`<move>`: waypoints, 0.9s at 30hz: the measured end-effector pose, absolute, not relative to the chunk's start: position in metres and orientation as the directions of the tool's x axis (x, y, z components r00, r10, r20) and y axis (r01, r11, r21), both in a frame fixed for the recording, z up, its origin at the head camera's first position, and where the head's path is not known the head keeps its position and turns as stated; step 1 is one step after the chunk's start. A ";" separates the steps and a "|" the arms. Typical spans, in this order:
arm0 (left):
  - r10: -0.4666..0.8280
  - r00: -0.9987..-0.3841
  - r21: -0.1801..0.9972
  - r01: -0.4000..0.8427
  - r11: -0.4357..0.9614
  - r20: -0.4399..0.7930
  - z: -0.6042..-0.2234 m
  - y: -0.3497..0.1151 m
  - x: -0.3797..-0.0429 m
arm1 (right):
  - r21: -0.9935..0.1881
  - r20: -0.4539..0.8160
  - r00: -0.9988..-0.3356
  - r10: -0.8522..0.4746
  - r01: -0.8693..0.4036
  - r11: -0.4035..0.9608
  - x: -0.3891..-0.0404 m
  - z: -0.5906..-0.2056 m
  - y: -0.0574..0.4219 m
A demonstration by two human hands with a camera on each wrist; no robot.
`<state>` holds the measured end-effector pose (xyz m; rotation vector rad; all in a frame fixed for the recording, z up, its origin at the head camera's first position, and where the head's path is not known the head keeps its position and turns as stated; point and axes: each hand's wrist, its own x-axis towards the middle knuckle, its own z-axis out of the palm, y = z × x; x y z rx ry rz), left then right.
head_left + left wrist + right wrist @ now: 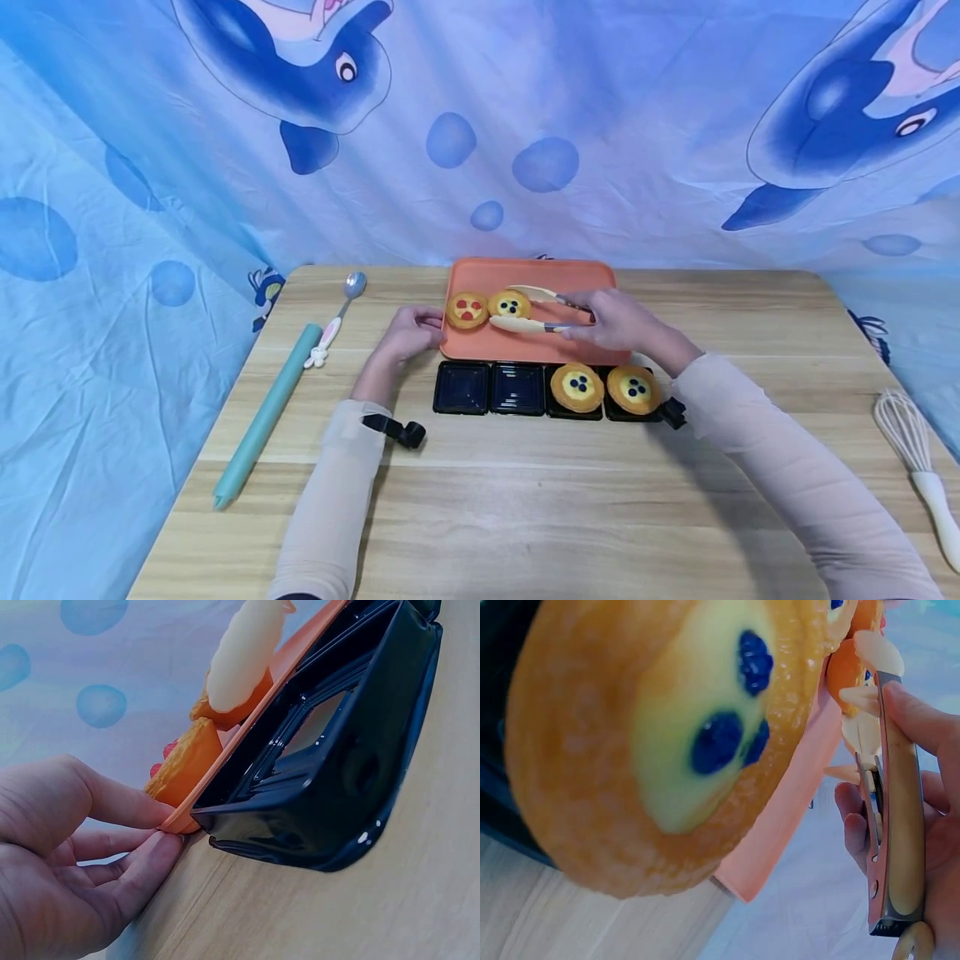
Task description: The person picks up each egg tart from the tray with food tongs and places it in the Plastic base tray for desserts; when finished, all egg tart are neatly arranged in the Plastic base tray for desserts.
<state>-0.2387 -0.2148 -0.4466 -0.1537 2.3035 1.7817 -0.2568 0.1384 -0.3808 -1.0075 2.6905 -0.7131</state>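
Note:
My left hand [411,332] pinches the left edge of an orange tray [525,346], thumb and forefinger at its rim in the left wrist view. My right hand [617,320] grips a pair of tongs [904,825] with cream tips. Over the tray, those tips reach left and stand spread on either side of a blueberry tart [509,306]. Left of it on the tray sits a tart with red fruit [467,312]. In front of the tray is a row of black square containers [462,388]; blueberry tarts [577,387] sit in the two right ones.
On the left of the wooden table [495,500] lie a teal roll [268,417] and a spoon [330,332] with a rabbit handle. A whisk [918,467] lies at the right edge. A blue dolphin-print cloth [645,100] hangs behind.

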 end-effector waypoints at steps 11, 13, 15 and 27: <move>0.048 -0.970 0.942 -0.218 0.256 -0.238 -0.447 -0.214 -0.239 | -0.494 0.002 -0.763 -0.647 -0.563 0.663 -0.256 -0.380 0.141; 0.048 -0.970 0.942 -0.219 0.256 -0.239 -0.446 -0.214 -0.238 | -0.495 -0.011 -0.765 -0.644 -0.555 0.669 -0.256 -0.378 0.142; 0.048 -0.970 0.941 -0.220 0.256 -0.240 -0.446 -0.215 -0.238 | -0.498 -0.012 -0.765 -0.644 -0.553 0.667 -0.256 -0.376 0.143; 0.052 -0.970 0.942 -0.216 0.256 -0.236 -0.446 -0.215 -0.237 | -0.454 0.089 -0.752 -0.653 -0.614 0.646 -0.250 -0.350 0.161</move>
